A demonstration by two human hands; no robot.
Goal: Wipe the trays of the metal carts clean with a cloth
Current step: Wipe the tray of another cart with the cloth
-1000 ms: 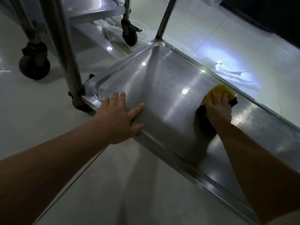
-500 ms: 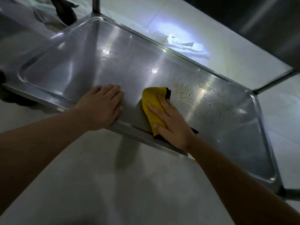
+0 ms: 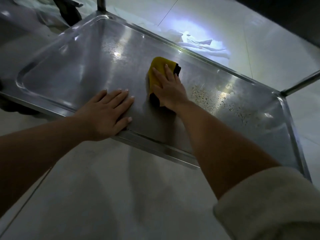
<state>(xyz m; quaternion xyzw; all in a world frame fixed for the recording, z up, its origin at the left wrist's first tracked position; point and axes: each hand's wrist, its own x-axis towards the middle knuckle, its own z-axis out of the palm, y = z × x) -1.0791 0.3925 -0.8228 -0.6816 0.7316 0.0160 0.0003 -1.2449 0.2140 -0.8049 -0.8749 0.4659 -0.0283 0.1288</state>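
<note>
The low steel tray [image 3: 69, 70] of a metal cart lies slanted across the view, close to the floor. A folded yellow cloth with a dark underside [image 3: 158, 70] lies on its middle. My right hand [image 3: 168, 89] presses flat on the cloth with fingers straight. My left hand [image 3: 107, 111] rests flat on the tray's near rim, fingers spread onto the tray floor. Water droplets [image 3: 211, 96] speckle the tray to the right of the cloth.
The cart's upright posts rise at the far corner [image 3: 101, 4] and at the right corner [image 3: 301, 82]. A black caster [image 3: 69, 9] of another cart stands at the top left. A white rag [image 3: 199, 44] lies lit on the tiled floor beyond the tray.
My right hand has slid the cloth from the near rim out to the tray's middle. My left hand stays braced on the near rim.
</note>
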